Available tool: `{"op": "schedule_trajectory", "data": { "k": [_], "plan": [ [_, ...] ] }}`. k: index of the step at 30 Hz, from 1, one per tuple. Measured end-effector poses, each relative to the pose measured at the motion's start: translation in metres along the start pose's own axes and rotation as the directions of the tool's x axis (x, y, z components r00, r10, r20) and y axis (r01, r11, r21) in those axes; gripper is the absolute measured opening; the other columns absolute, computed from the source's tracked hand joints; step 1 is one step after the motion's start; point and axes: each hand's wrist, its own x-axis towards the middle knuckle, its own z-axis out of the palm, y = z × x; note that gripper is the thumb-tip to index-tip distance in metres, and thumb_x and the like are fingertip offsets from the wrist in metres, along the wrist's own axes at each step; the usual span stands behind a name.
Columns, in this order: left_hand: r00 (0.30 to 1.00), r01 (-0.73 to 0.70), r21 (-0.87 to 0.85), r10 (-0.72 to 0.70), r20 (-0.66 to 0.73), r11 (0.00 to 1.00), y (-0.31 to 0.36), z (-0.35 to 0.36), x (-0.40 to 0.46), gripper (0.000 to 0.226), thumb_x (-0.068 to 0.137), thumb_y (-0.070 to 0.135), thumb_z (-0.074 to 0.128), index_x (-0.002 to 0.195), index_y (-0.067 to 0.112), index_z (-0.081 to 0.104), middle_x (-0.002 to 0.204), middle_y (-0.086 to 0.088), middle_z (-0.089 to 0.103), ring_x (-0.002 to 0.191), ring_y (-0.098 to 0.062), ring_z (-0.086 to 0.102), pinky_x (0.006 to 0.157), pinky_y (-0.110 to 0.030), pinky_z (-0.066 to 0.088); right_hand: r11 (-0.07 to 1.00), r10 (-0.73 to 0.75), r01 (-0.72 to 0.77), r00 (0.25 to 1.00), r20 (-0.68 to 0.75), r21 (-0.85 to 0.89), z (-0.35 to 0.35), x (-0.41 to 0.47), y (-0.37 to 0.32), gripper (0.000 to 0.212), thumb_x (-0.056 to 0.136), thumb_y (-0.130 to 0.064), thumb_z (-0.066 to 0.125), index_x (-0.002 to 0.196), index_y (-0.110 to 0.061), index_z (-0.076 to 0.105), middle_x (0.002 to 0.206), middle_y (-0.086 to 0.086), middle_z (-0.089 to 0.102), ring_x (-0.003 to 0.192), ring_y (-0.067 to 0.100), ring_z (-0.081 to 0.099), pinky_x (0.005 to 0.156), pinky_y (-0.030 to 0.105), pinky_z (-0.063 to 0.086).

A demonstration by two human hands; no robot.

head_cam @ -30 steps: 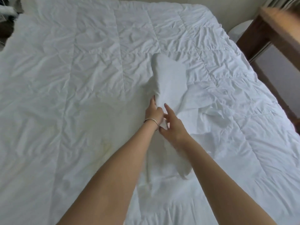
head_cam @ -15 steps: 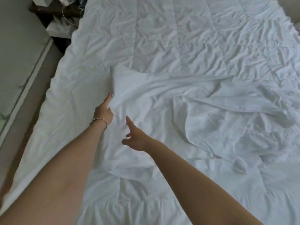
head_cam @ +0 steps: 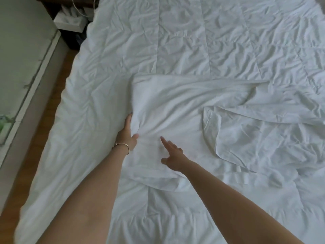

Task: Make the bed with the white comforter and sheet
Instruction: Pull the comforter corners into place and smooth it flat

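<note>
Gripping a bunched edge of the white sheet (head_cam: 175, 110), the left hand (head_cam: 127, 136) holds it atop the quilted comforter (head_cam: 184, 41); the right hand (head_cam: 173, 155) hovers open, empty. Thin, limp cloth (likely light): best taken at corners or hems.

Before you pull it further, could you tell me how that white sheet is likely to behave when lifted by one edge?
Probably floppy: the sheet already bunches where the left hand grips it. Likely light, since it lies in thin folds on the comforter. It would likely drag and wrinkle rather than slide flat.
</note>
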Motion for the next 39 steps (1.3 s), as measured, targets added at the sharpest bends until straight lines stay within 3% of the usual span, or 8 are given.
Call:
{"op": "schedule_trajectory", "data": {
  "k": [8,13,17,21,29,34,37,39],
  "plan": [
    [0.997,0.079,0.056,-0.078,-0.005,0.995,-0.072,-0.066,0.007,0.079,0.092,0.011,0.059,0.149,0.043,0.015,0.144,-0.013,0.044,0.118,-0.038,0.053,0.096,-0.036,0.042,0.997,-0.081,0.08,0.991,0.106,0.014,0.009,0.025,-0.07,0.087,0.095,-0.018,0.054,0.15,-0.05,-0.006,0.145,0.012,0.044,0.117,0.03,0.053,0.096,0.034,0.046],
    [0.915,0.396,0.427,-0.387,-0.113,0.813,-0.085,-0.045,0.001,0.086,0.092,0.026,0.059,0.154,0.028,0.0,0.148,-0.019,0.026,0.133,-0.035,0.035,0.106,-0.042,0.034,0.971,-0.012,0.012,1.0,0.004,-0.239,-0.004,0.018,-0.039,0.075,0.095,-0.027,0.051,0.155,-0.034,0.007,0.156,0.001,0.029,0.143,0.027,0.023,0.114,0.044,0.027],
    [0.978,0.208,0.404,-0.192,-0.081,0.891,-0.023,0.004,-0.002,0.08,0.092,0.02,0.051,0.154,0.02,0.001,0.161,-0.012,-0.006,0.148,-0.028,0.003,0.117,-0.036,0.017,0.91,0.047,-0.08,0.995,-0.092,-0.408,-0.036,-0.001,0.011,0.068,0.096,-0.028,0.048,0.155,-0.032,0.015,0.164,-0.004,-0.001,0.15,0.02,-0.004,0.12,0.046,0.004],
    [0.974,-0.012,0.398,-0.079,0.212,0.917,0.052,0.073,-0.019,0.067,0.092,0.039,0.047,0.151,0.025,0.02,0.16,-0.009,0.009,0.146,-0.029,0.011,0.116,-0.04,0.021,0.739,0.08,-0.148,0.988,-0.132,-0.657,-0.078,-0.026,0.073,0.064,0.095,-0.031,0.043,0.151,-0.047,0.016,0.163,-0.005,-0.013,0.149,0.021,-0.016,0.116,0.055,-0.012],
    [0.865,-0.219,-0.025,0.206,0.458,0.975,0.211,0.2,-0.067,0.092,0.082,0.046,0.066,0.153,0.018,0.014,0.157,-0.01,0.018,0.145,-0.028,0.02,0.116,-0.037,0.022,0.807,0.384,-0.427,0.904,-0.188,-0.408,-0.144,-0.083,0.234,0.06,0.099,-0.046,0.037,0.153,-0.04,0.011,0.164,-0.006,0.0,0.15,0.03,-0.007,0.118,0.052,0.001],
    [0.952,0.291,-0.235,-0.256,0.168,0.927,0.281,0.272,-0.079,0.131,0.068,0.038,0.085,0.151,0.028,-0.016,0.156,-0.019,0.005,0.136,-0.026,0.038,0.106,-0.036,0.035,0.883,0.462,-0.469,0.858,-0.223,0.024,-0.187,-0.097,0.343,0.072,0.095,-0.036,0.051,0.155,-0.027,0.013,0.164,0.005,-0.002,0.149,0.033,-0.001,0.118,0.044,0.013],
    [0.815,0.572,-0.174,-0.579,0.013,0.802,0.299,0.297,-0.076,0.104,0.066,0.042,0.082,0.149,0.013,0.025,0.144,-0.017,0.042,0.125,-0.033,0.051,0.1,-0.041,0.044,0.898,0.441,-0.423,0.86,-0.257,0.125,-0.217,-0.096,0.398,0.072,0.093,-0.033,0.055,0.153,-0.016,0.019,0.16,0.014,0.016,0.146,0.034,0.014,0.116,0.036,0.013],
    [0.876,0.475,0.074,-0.463,-0.137,0.877,0.314,0.324,-0.081,0.058,0.077,0.047,0.068,0.122,0.011,0.059,0.123,-0.014,0.062,0.112,-0.032,0.06,0.091,-0.034,0.044,0.917,0.395,-0.364,0.88,-0.262,0.161,-0.233,-0.096,0.426,0.071,0.094,-0.03,0.055,0.153,-0.014,0.02,0.158,0.015,0.02,0.145,0.033,0.018,0.116,0.035,0.013]
  ]
}}
